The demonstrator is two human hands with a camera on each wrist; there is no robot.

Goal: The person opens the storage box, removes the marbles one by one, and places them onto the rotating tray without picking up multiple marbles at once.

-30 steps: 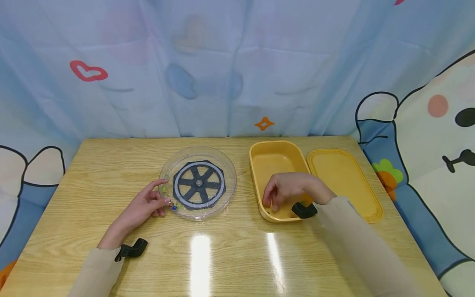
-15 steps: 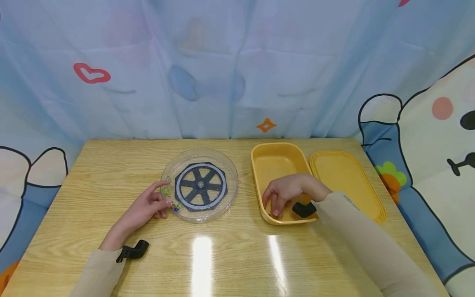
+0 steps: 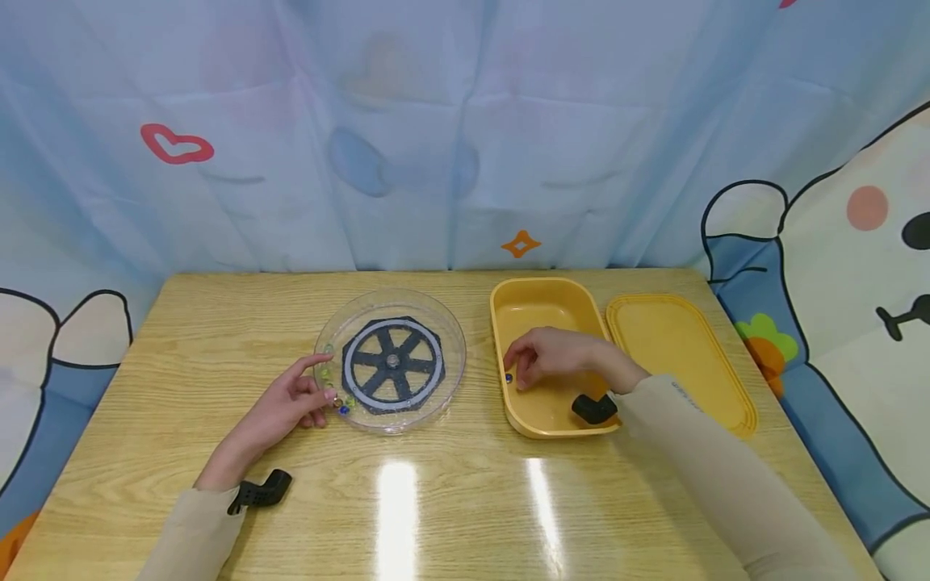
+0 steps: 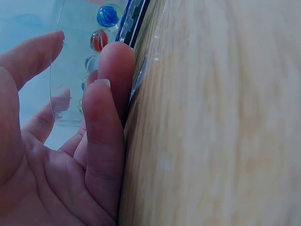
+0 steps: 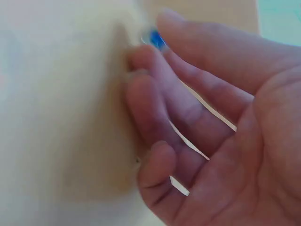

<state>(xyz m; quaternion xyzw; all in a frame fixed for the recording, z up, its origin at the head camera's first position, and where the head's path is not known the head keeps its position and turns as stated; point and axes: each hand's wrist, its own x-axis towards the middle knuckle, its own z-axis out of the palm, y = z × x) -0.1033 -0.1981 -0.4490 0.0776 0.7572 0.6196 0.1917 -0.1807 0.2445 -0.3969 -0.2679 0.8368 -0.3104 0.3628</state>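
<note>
In the head view my left hand (image 3: 291,399) holds the near-left rim of a round clear dish (image 3: 454,355). Its wall shows between the fingers in the left wrist view. Along the dish's left side lie several glass marbles, among them a blue marble (image 4: 108,15) and a red-and-white marble (image 4: 99,40). Inside a yellow box (image 3: 497,339), my right hand (image 3: 552,355) reaches toward the left wall with bent fingers. Another blue marble (image 3: 508,378) lies there, right by the thumb and index fingertips; the right wrist view shows it partly hidden behind the fingers.
A dark, six-spoked wheel-like shape (image 3: 393,363) shows in the middle of the dish. The box's yellow lid (image 3: 676,355) lies flat just right of it. A blue printed curtain (image 3: 407,161) hangs behind the wooden table (image 3: 465,500).
My right hand has shifted left and slightly away inside the yellow box, and the blue marble has come into sight by its fingertips. The left hand stays at the dish rim.
</note>
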